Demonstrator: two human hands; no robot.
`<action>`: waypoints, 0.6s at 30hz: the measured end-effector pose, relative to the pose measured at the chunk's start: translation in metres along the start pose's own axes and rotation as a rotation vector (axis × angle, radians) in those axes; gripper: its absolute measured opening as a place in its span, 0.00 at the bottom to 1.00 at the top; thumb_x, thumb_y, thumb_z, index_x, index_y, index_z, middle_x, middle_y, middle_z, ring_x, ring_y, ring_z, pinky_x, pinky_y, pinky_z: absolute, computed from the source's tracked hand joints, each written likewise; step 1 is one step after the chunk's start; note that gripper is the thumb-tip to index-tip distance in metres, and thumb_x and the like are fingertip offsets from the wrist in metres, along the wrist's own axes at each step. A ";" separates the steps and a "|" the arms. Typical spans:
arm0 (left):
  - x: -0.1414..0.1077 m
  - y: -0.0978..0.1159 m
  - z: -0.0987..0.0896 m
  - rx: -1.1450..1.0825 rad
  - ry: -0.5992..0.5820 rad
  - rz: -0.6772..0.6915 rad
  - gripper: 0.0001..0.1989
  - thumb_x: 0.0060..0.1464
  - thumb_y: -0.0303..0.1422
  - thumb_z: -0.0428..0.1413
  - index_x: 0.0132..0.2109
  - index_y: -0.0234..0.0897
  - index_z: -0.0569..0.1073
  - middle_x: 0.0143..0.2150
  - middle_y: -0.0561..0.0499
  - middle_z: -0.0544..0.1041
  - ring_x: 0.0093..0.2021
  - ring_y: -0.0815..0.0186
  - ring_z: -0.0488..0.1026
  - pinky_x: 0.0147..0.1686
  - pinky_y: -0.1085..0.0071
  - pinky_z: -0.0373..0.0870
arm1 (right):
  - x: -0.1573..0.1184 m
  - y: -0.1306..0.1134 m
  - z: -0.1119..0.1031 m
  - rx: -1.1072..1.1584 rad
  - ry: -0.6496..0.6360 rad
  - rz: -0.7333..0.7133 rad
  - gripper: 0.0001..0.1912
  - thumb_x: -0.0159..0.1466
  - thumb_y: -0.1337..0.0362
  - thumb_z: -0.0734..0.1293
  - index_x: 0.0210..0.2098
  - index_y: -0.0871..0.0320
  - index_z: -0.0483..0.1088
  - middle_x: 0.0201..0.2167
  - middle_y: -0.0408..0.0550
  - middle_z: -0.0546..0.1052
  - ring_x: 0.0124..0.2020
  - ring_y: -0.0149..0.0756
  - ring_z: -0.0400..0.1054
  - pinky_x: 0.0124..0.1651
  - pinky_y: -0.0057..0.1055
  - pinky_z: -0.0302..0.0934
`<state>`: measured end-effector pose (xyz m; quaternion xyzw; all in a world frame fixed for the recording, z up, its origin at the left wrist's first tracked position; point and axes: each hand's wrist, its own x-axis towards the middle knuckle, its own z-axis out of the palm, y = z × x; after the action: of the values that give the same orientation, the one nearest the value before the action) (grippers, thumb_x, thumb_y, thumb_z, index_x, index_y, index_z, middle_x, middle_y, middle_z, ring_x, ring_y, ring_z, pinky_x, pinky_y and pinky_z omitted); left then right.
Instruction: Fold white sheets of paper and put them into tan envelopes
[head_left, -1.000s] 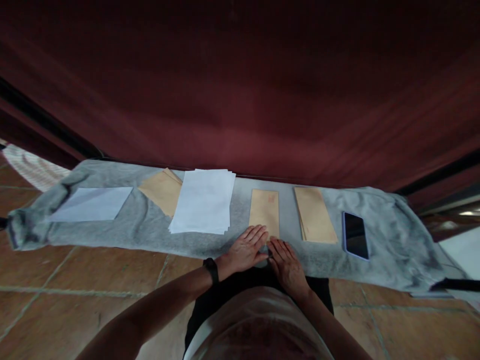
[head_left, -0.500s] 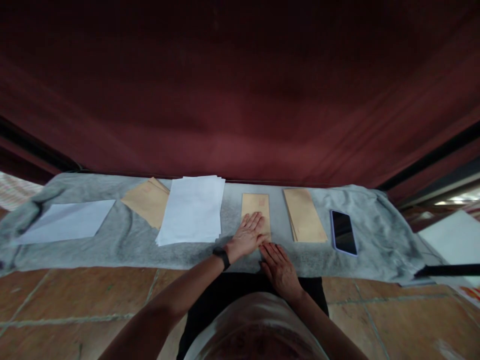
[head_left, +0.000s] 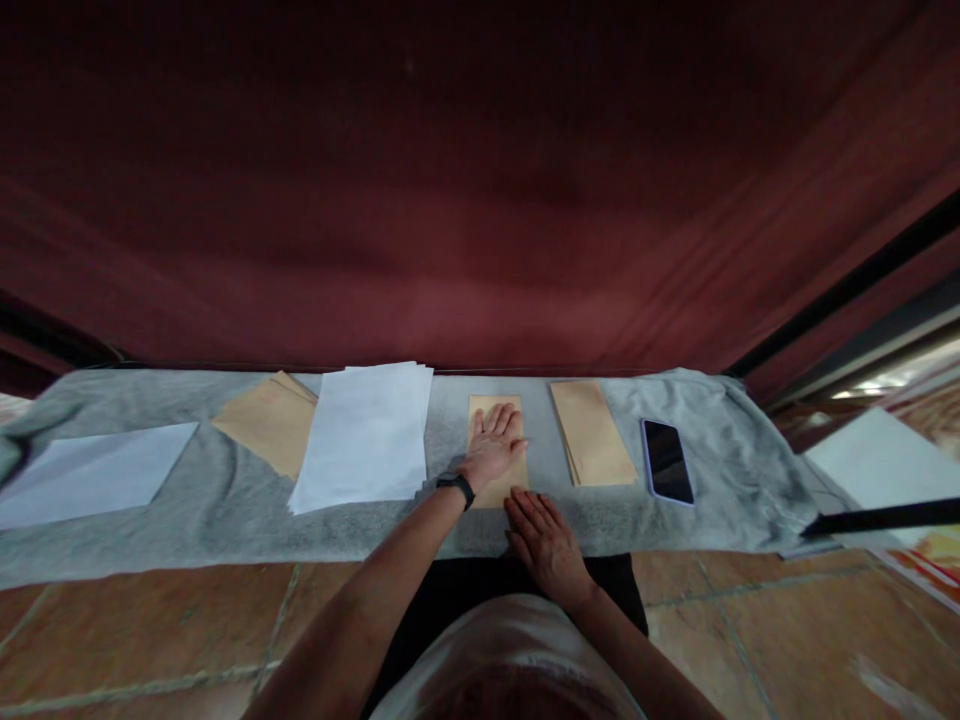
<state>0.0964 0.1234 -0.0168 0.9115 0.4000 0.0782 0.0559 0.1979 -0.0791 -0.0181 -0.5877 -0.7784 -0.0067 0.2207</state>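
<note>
A single brown paper envelope [head_left: 495, 492] lies upright on the grey cloth in front of me. My left hand [head_left: 494, 441] rests flat on its upper middle, fingers spread, covering much of it. At the envelope's lower right corner, my right hand [head_left: 546, 540] lies palm down with its fingers stretched out, the fingertips by the bottom edge. Neither hand grips anything. To the right is a small stack of brown envelopes [head_left: 596, 432]. A stack of white paper sheets [head_left: 364, 435] lies to the left, beside more brown envelopes [head_left: 268, 422] fanned at an angle.
The grey cloth [head_left: 247, 520] covers a long narrow table. A phone in a pale purple case [head_left: 667, 462] lies at the right. At the far left is a white sheet [head_left: 94, 472]. A dark red curtain-like panel [head_left: 480, 200] rises behind the table.
My left hand has slid up along the envelope, now over its upper part. My right hand stays near the bottom edge. The whole view has shifted slightly.
</note>
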 end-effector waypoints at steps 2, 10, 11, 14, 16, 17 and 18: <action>0.000 0.000 -0.002 -0.003 -0.009 -0.003 0.31 0.69 0.47 0.40 0.73 0.39 0.56 0.75 0.46 0.54 0.76 0.53 0.44 0.72 0.42 0.38 | 0.000 0.000 0.000 0.006 -0.003 -0.003 0.26 0.72 0.65 0.60 0.69 0.57 0.59 0.68 0.51 0.66 0.68 0.41 0.61 0.72 0.45 0.53; -0.012 -0.006 -0.002 -0.015 -0.021 0.065 0.28 0.70 0.44 0.40 0.72 0.44 0.58 0.75 0.50 0.55 0.76 0.55 0.44 0.72 0.44 0.38 | 0.001 0.001 -0.001 0.007 0.001 -0.003 0.28 0.71 0.65 0.62 0.69 0.57 0.59 0.66 0.52 0.69 0.68 0.40 0.61 0.72 0.44 0.53; -0.015 -0.006 -0.001 -0.016 -0.021 0.070 0.27 0.70 0.44 0.40 0.72 0.45 0.59 0.75 0.51 0.56 0.76 0.55 0.45 0.72 0.44 0.39 | 0.001 0.001 -0.001 0.005 0.001 0.000 0.27 0.71 0.65 0.62 0.69 0.57 0.60 0.66 0.52 0.69 0.67 0.40 0.61 0.72 0.44 0.53; -0.023 -0.004 -0.003 -0.020 -0.016 0.090 0.26 0.70 0.43 0.41 0.71 0.47 0.59 0.75 0.53 0.57 0.76 0.55 0.46 0.72 0.44 0.41 | 0.001 0.001 -0.001 0.007 -0.009 0.008 0.26 0.71 0.65 0.63 0.68 0.56 0.62 0.66 0.52 0.69 0.67 0.41 0.62 0.72 0.44 0.54; -0.028 -0.003 -0.004 -0.026 -0.015 0.110 0.26 0.70 0.42 0.41 0.71 0.48 0.59 0.75 0.53 0.57 0.75 0.56 0.47 0.72 0.44 0.42 | 0.001 0.002 -0.001 0.009 -0.014 0.008 0.27 0.71 0.65 0.63 0.68 0.56 0.62 0.66 0.52 0.69 0.67 0.41 0.62 0.71 0.45 0.55; -0.031 -0.003 -0.005 -0.029 -0.016 0.117 0.26 0.70 0.42 0.41 0.71 0.48 0.59 0.74 0.53 0.57 0.75 0.56 0.47 0.72 0.45 0.42 | 0.001 0.002 -0.001 0.011 -0.013 0.007 0.27 0.70 0.65 0.63 0.68 0.56 0.61 0.66 0.52 0.69 0.67 0.41 0.62 0.71 0.45 0.55; -0.033 -0.003 -0.005 -0.032 -0.020 0.123 0.26 0.70 0.42 0.41 0.71 0.47 0.59 0.74 0.53 0.58 0.75 0.57 0.47 0.72 0.45 0.42 | 0.001 0.002 -0.001 0.012 -0.010 0.008 0.27 0.70 0.65 0.63 0.68 0.56 0.61 0.66 0.52 0.69 0.67 0.41 0.62 0.71 0.45 0.55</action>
<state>0.0715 0.1009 -0.0154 0.9341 0.3412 0.0788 0.0695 0.1994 -0.0778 -0.0176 -0.5893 -0.7773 0.0019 0.2203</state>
